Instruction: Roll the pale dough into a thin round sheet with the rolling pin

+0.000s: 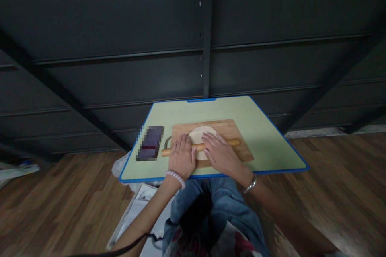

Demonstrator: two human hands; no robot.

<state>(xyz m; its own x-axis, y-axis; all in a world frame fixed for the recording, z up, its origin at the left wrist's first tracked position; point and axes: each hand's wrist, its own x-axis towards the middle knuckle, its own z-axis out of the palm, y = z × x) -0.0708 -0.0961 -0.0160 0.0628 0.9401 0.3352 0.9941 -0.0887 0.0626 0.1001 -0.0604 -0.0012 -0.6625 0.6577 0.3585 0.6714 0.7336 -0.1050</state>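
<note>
A wooden rolling pin (233, 142) lies crosswise over a flat, pale round of dough (199, 132), both on a wooden cutting board (243, 154). My left hand (182, 157) is draped over the pin's left part, its thumb turned inward on the near side. Farther right, my right hand (222, 155) rests over the pin too, fingers reaching across it onto the far part of the dough. Both hands appear to hold the pin from above, palms down. Part of the dough and the pin's middle are hidden under them.
The board sits on a pale green, blue-edged tabletop (271, 148). A dark, pixelated flat object (150, 143) lies left of the board, beside a curved handle (167, 142). A dark panelled wall (144, 76) stands behind. My legs (223, 196) are beneath the near edge.
</note>
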